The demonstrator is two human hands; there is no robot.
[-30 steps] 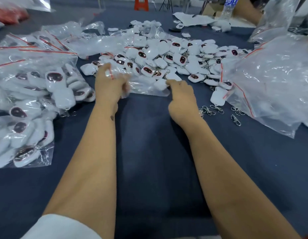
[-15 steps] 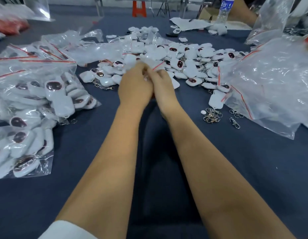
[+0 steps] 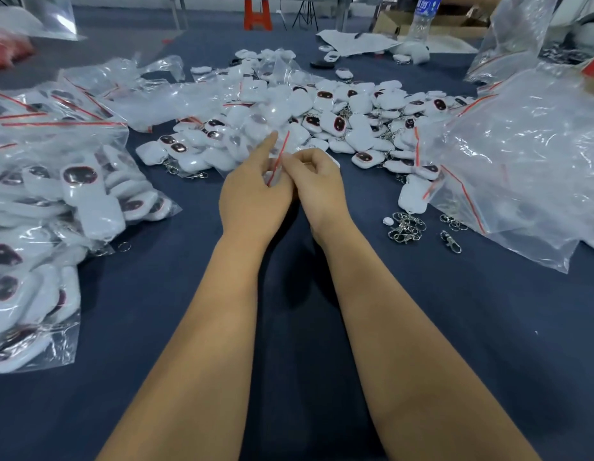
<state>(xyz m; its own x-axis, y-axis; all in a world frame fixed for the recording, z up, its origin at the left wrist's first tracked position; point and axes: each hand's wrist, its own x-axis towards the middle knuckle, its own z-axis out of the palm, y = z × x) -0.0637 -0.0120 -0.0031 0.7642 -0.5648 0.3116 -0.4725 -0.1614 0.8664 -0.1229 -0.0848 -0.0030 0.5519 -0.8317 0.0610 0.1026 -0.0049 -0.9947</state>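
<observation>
My left hand [image 3: 252,191] and my right hand [image 3: 317,181] meet over the middle of the dark blue table [image 3: 289,327]. Between them they pinch a small clear zip bag [image 3: 275,128] by its red-striped top edge; the bag stands up and away from me. My left forefinger points up along the red strip. My right hand's fingers are curled on the bag's edge. Behind the bag lies a heap of loose white keychain tags [image 3: 355,118] with dark oval windows.
Filled clear bags of tags [image 3: 52,201] crowd the left side. A big crumpled plastic bag [image 3: 521,154] covers the right. Loose metal clasps and rings [image 3: 407,226] lie right of my hands. A water bottle [image 3: 422,18] stands at the far edge.
My hands came together from apart and lifted the small bag off the table. Since half a second ago they hold it a little nearer me, the left forefinger now raised.
</observation>
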